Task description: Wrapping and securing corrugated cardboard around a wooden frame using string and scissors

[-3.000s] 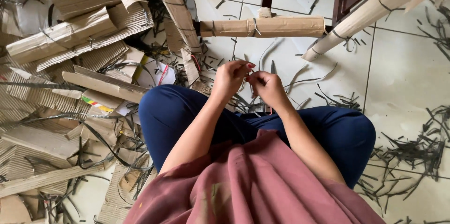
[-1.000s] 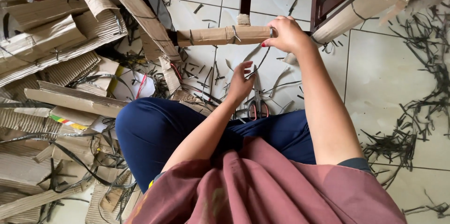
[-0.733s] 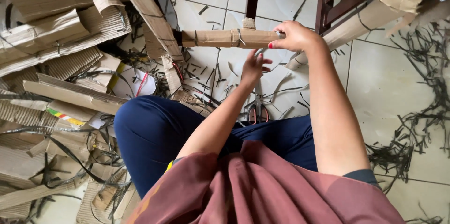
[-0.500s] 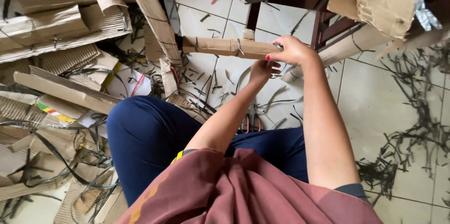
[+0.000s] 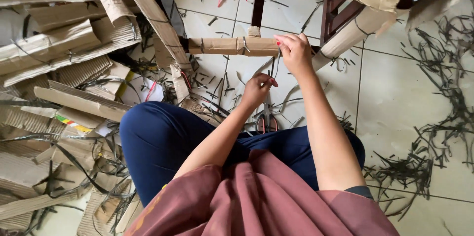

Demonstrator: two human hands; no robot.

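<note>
Right hand (image 5: 295, 51) pinches a dark strap (image 5: 272, 65) at the cardboard-wrapped rail's (image 5: 232, 45) end; left hand (image 5: 256, 89) grips the strap's lower end, just below.

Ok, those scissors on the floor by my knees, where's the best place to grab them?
Judging by their pose, take the scissors by the red-edged handle loops, which lie nearest the knees; the blades point away toward the cardboard roll. Come straight down from above, since they lie flat on the tile. The left hand is closest.
</note>
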